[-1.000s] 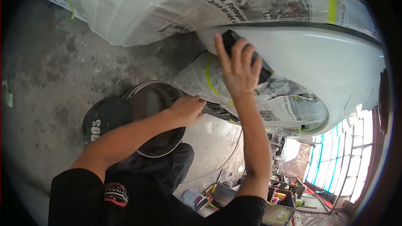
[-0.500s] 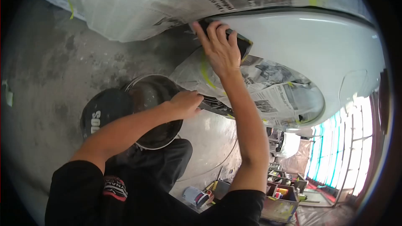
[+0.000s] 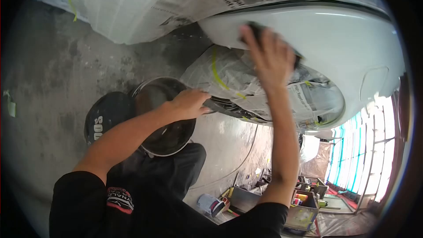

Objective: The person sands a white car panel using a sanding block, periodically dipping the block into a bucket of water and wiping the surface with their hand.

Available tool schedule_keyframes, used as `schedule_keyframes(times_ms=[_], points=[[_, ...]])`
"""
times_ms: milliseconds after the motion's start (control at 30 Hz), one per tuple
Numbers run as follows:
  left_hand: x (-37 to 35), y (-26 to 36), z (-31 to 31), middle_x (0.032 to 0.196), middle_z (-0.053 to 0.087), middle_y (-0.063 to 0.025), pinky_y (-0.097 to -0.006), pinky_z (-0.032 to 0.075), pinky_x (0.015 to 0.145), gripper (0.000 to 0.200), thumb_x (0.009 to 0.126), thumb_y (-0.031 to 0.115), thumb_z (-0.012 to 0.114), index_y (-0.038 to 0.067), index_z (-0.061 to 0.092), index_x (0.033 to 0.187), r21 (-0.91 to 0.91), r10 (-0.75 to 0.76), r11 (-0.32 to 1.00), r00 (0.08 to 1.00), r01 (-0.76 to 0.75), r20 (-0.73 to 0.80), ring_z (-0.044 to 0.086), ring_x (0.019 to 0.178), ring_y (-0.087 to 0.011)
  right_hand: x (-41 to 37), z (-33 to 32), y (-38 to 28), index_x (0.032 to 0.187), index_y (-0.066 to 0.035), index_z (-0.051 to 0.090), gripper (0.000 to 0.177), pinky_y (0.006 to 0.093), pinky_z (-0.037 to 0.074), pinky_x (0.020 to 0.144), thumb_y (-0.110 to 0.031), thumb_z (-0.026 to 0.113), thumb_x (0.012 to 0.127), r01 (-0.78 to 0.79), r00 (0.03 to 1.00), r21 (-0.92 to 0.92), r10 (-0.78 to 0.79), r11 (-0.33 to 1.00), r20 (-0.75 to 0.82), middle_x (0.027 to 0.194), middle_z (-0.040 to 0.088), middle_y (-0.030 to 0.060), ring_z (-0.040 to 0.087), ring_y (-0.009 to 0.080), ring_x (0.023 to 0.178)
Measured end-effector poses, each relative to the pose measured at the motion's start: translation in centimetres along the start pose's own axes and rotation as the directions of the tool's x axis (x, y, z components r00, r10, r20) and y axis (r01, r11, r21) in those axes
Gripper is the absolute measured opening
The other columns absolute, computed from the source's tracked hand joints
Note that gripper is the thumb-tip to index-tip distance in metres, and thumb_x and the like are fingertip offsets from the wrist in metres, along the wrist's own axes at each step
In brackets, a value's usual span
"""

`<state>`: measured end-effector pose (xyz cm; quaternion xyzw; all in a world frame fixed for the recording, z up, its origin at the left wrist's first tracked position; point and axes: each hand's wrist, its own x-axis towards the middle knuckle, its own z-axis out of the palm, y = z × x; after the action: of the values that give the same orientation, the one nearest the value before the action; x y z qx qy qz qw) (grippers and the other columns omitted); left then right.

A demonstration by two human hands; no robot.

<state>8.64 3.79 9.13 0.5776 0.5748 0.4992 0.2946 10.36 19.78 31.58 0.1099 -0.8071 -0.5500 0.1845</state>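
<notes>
My right hand [image 3: 274, 61] is blurred by motion and grips a dark sanding block [image 3: 255, 31], pressed against the glossy pale bumper [image 3: 326, 35]. Newspaper and clear film [image 3: 304, 97] cover the oval opening below it, held by yellow tape. Lower left, my left hand [image 3: 190, 102] has its fingers and thumb around the end of the dark trim [image 3: 216, 104] at the bumper's edge. Right beneath that hand and forearm is a round black basin [image 3: 176, 139].
Newspaper sheeting [image 3: 145, 9] hangs along the top. A black cap [image 3: 105, 117] shows beside the basin, above my dark-trousered leg [image 3: 187, 167]. On the concrete floor [image 3: 57, 92] stand a white can [image 3: 209, 203] and boxes of supplies [image 3: 304, 213] at the lower right.
My right hand and the dark block have slid right along the bumper, away from its left corner. My left hand has shifted slightly left and up, staying at the trim.
</notes>
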Motion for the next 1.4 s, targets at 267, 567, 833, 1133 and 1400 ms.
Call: schedule_keyframes(times_ms=[267, 567, 833, 1133, 1400], points=[[0.8, -0.2, 0.2, 0.126, 0.068, -0.0233, -0.0478, 0.055, 0.096, 0.049, 0.093, 0.027, 0.076, -0.002, 0.065, 0.131, -0.06, 0.037, 0.997, 0.999, -0.038, -0.017, 0.067, 0.115, -0.0411, 1.6, 2.7, -7.8, 0.163, -0.026, 0.042, 0.071, 0.0484, 0.045, 0.096, -0.029, 0.06, 0.095, 0.141, 0.98, -0.105, -0.123, 0.984, 0.159, 0.134, 0.059, 0.0147, 0.058, 0.0324, 0.115], [0.5, 0.8, 0.7, 0.124, 0.069, -0.0216, -0.0467, 0.055, 0.096, 0.047, 0.092, 0.023, 0.077, -0.001, 0.065, 0.13, -0.026, 0.102, 0.994, 0.99, -0.105, -0.102, 0.068, 0.113, -0.0392, 0.6, 2.3, -6.7, 0.163, -0.025, 0.043, 0.066, 0.0489, 0.046, 0.097, -0.021, 0.055, 0.098, 0.137, 0.977, -0.169, -0.105, 0.976, 0.184, 0.131, 0.06, 0.0154, 0.057, 0.0339, 0.116], [-0.2, 1.9, -0.6, 0.121, 0.069, -0.0202, -0.0466, 0.055, 0.092, 0.047, 0.092, 0.023, 0.077, -0.001, 0.065, 0.131, -0.084, 0.024, 0.996, 0.995, -0.032, -0.099, 0.069, 0.108, -0.0379, -0.2, 0.2, -1.8, 0.164, -0.023, 0.04, 0.067, 0.0513, 0.046, 0.099, -0.021, 0.053, 0.099, 0.097, 0.983, 0.0, -0.096, 0.995, 0.155, 0.137, 0.056, 0.0164, 0.055, 0.0347, 0.118], [1.5, -0.5, 0.3, 0.116, 0.071, -0.0193, -0.0436, 0.057, 0.087, 0.043, 0.092, 0.023, 0.077, -0.002, 0.068, 0.126, -0.119, 0.023, 0.992, 0.994, -0.035, -0.106, 0.071, 0.1, -0.0355, 1.2, 0.7, -2.9, 0.164, -0.023, 0.041, 0.067, 0.0515, 0.046, 0.099, -0.022, 0.054, 0.098, 0.114, 0.979, -0.013, -0.11, 0.993, 0.171, 0.135, 0.057, 0.0165, 0.056, 0.0347, 0.119], [1.3, 1.2, 0.3, 0.114, 0.071, -0.019, -0.043, 0.057, 0.086, 0.042, 0.092, 0.024, 0.079, -0.003, 0.068, 0.122, -0.167, 0.089, 0.979, 0.984, -0.115, -0.152, 0.072, 0.101, -0.0339, 3.4, 0.8, -4.8, 0.164, -0.026, 0.041, 0.067, 0.0502, 0.046, 0.097, -0.022, 0.054, 0.098, 0.149, 0.967, -0.095, -0.125, 0.984, 0.222, 0.132, 0.059, 0.0153, 0.059, 0.033, 0.112]])
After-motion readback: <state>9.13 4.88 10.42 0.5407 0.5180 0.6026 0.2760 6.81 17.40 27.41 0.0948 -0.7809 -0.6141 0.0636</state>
